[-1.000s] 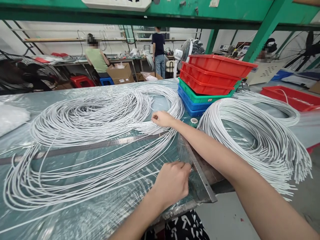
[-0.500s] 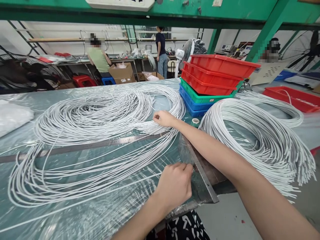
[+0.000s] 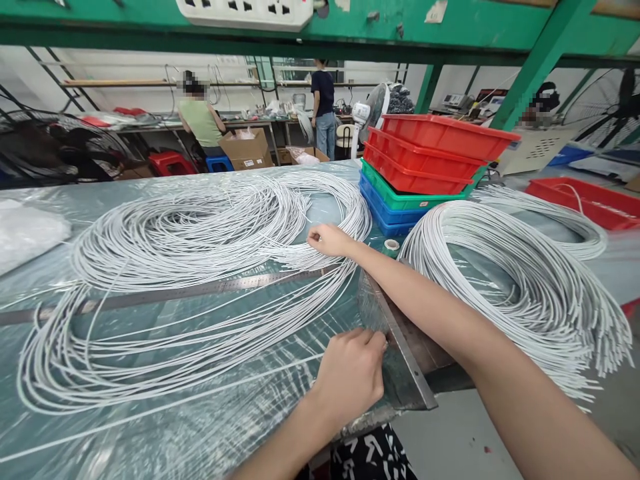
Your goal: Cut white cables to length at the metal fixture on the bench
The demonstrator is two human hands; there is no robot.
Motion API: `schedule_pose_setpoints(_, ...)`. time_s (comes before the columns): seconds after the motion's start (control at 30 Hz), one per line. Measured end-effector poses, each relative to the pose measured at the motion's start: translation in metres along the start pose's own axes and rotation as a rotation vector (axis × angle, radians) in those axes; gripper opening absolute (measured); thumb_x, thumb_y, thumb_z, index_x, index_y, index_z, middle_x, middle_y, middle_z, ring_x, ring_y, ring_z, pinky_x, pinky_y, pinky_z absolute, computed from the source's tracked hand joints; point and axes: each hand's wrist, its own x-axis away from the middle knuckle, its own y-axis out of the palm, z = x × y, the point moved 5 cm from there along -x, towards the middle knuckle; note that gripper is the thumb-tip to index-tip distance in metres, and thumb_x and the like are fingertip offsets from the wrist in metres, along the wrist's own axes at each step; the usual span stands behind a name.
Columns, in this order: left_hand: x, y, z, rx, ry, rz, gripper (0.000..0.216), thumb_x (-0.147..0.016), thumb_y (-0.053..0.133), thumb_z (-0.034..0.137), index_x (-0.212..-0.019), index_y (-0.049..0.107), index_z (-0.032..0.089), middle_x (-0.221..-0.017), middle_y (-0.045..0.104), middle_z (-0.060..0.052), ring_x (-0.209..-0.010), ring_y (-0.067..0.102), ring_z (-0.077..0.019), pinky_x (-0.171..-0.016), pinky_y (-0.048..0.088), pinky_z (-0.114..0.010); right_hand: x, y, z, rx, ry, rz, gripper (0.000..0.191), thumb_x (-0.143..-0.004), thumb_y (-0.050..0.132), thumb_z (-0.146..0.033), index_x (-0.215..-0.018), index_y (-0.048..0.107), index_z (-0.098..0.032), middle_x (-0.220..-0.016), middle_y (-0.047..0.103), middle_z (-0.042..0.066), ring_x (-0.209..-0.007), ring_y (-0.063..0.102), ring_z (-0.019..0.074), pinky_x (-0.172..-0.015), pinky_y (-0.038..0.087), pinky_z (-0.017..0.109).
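My left hand point(image 3: 353, 373) is closed in a fist low over the front of the table, beside an upright metal plate point(image 3: 395, 347). A single white cable point(image 3: 200, 395) runs from the lower left edge up to this fist, which hides its end. Farther back, my right hand point(image 3: 327, 240) has its fingers curled together at the cut ends of a large coil of white cables point(image 3: 190, 233). What lies between those fingers is too small to make out. In front of that coil, a looser bunch of white cables point(image 3: 210, 350) curves across a steel ruler point(image 3: 225, 285).
Stacked red bins point(image 3: 425, 160) stand on green and blue ones behind my right arm. A tape roll point(image 3: 391, 245) lies before them. Another cable coil point(image 3: 525, 287) hangs over the right edge. A green shelf beam point(image 3: 350, 30) crosses above. Other people point(image 3: 203, 120) are in the background.
The view has tipped up slightly, so more of the power strip overhead shows. Both hands keep almost the same place and pose.
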Motion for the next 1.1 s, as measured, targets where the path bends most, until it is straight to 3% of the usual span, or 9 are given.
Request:
schedule_pose_setpoints(0.37,-0.0023,-0.0073,0.0028,-0.117,0.054,0.0,0.014,-0.076,0.044,0.006,-0.07,0.044,0.019,-0.063,0.051,0.0,-0.054,0.042,-0.0149,-0.05,0.019,-0.03,0.0002,0.0003,-0.0003,0.001,-0.005,0.001,0.016,-0.087,0.051,-0.018,-0.078,0.064,-0.017,-0.084,0.065,0.001,-0.075,0.056,0.014,-0.067,0.035,0.023)
schedule_pose_setpoints(1.1,0.0006,-0.0027,0.0049,-0.14,0.049,0.063,0.016,-0.079,0.042,0.004,-0.076,0.046,0.019,-0.068,0.052,0.0,-0.06,0.046,-0.0163,-0.052,0.023,-0.03,-0.0002,0.0012,-0.0003,-0.007,0.003,-0.002,0.016,-0.087,0.05,-0.019,-0.079,0.063,-0.016,-0.082,0.064,0.003,-0.074,0.056,0.0137,-0.068,0.035,0.022)
